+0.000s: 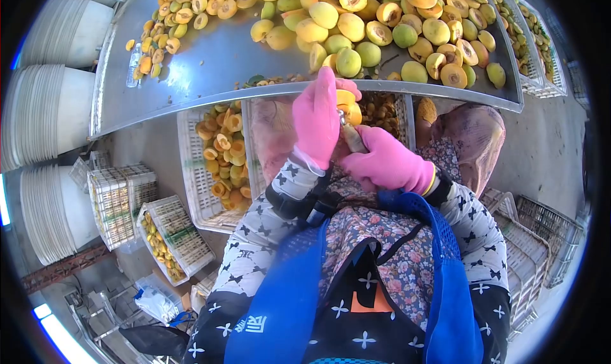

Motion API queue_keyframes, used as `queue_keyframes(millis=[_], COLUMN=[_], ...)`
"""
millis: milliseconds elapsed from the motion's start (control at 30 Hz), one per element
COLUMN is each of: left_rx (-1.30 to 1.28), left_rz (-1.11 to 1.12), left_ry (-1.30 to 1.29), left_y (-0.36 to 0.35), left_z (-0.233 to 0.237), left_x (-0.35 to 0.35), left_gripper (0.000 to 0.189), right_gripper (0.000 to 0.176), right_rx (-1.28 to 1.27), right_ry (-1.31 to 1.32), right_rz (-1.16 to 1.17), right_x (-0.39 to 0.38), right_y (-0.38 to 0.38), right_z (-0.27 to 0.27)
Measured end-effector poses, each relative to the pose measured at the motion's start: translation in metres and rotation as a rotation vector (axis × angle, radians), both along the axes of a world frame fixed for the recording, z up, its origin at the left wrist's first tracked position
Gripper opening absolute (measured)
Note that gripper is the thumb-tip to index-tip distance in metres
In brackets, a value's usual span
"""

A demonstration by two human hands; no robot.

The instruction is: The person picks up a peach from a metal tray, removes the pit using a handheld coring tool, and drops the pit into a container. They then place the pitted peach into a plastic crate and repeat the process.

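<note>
My left hand [316, 119], in a pink glove, is closed around a cut orange-yellow apricot [348, 103] just below the table's front edge. In my right hand [393, 160], also pink-gloved, is a short pitting tool [352, 138] with a pale handle. Its metal tip meets the fruit; how deep it goes is hidden. Ahead of both hands, a heap of whole and halved apricots [350, 27] lies on the metal table [223, 65], some yellow, some greenish.
Below the table edge, a white crate [194, 173] holds apricot halves. Dark pits [382, 112] lie in another container between my knees. More crates [121, 198] stand at left and right. Stacked white trays [48, 116] line the left side. A plastic bottle [134, 68] lies on the table.
</note>
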State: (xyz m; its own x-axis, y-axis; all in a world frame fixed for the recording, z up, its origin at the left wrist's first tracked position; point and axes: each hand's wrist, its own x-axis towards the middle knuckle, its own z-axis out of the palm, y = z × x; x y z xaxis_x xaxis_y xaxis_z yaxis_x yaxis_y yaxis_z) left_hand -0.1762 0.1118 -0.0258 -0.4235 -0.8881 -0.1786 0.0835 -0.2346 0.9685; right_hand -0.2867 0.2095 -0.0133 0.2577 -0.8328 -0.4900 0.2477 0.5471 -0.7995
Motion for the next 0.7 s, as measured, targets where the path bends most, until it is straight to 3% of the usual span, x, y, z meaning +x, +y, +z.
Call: queue_keyframes(millis=[67, 133, 200, 267, 300, 367, 400, 433, 500, 600, 667, 700], left_rx=[0.043, 0.065, -0.038, 0.114, 0.021, -0.958, -1.171, -1.399, -1.099, -0.856, -0.798, -0.928], left_rz=[-0.113, -0.24, -0.223, -0.122, -0.041, -0.07, -0.105, -0.117, 0.099, 0.27, -0.02, -0.141], left_ry=[0.046, 0.083, 0.057, 0.033, 0.05, -0.488, -0.792, -1.078, -1.151, -0.951, -0.702, -0.607], left_y=[-0.006, -0.008, -0.01, -0.011, -0.012, -0.028, -0.043, -0.059, -0.073, -0.072, -0.074, -0.082], left_z=[0.005, 0.019, 0.015, 0.012, 0.004, 0.002, 0.001, 0.0, 0.013, 0.055, 0.046, 0.031], left_x=[0.003, 0.003, 0.007, 0.011, 0.02, 0.062, 0.101, 0.141, 0.182, 0.138, 0.083, 0.053], left_gripper=[0.056, 0.058, 0.059, 0.058, 0.049, 0.032, 0.023, 0.029, 0.027, 0.027, 0.031, 0.031], right_gripper=[0.014, 0.014, 0.014, 0.013, 0.017, 0.02, 0.023, 0.025, 0.029, 0.029, 0.027, 0.026], right_rx=[-0.021, 0.037, 0.05, 0.011, 0.004, -0.302, -0.448, -0.504, -0.529, -0.523, -0.48, -0.516], right_ry=[-0.215, -0.291, -0.324, -0.311, -0.207, 0.371, 0.666, 0.915, 1.029, 1.077, 1.094, 1.1], right_rz=[0.12, 0.084, 0.102, 0.158, 0.204, 0.328, 0.381, 0.426, 0.361, 0.36, 0.423, 0.369], right_x=[-0.016, -0.016, -0.016, -0.023, -0.028, -0.034, -0.038, -0.046, -0.056, -0.056, -0.051, -0.05], right_y=[-0.002, 0.003, 0.005, 0.005, 0.006, 0.012, 0.018, 0.03, 0.039, 0.036, 0.027, 0.026], right_z=[0.008, 0.006, 0.003, -0.001, 0.001, -0.008, -0.016, -0.026, -0.045, -0.051, -0.043, -0.041])
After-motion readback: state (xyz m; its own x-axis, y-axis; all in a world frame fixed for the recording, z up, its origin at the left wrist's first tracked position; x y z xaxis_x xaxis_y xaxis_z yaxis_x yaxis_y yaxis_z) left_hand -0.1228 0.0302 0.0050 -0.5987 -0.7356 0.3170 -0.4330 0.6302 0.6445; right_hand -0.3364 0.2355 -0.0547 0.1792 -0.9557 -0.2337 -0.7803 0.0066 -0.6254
